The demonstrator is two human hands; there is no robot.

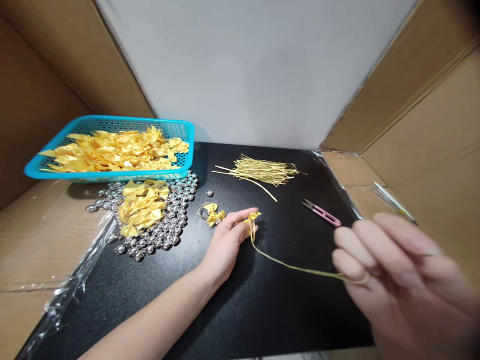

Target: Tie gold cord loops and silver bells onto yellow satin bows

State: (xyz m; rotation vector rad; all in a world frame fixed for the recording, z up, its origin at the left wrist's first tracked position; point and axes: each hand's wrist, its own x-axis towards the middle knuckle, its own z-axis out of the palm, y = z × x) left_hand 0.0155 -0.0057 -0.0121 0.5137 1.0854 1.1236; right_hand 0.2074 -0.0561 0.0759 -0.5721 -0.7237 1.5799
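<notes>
Near the frame's centre, the left hand (226, 241) pinches 1 yellow bow (255, 216); at lower right, the right hand (392, 267) holds a thin cord (287, 265). The bow looks light, soft, easily creased; its middle seems the safest hold.

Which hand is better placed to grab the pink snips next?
Probably the right hand: it looks nearer the pink thread snips, though it holds the gold cord; the left hand holds a yellow bow.

Right now no lettering can be read, as far as the blur around the gripping right hand (399, 272) allows.
</notes>
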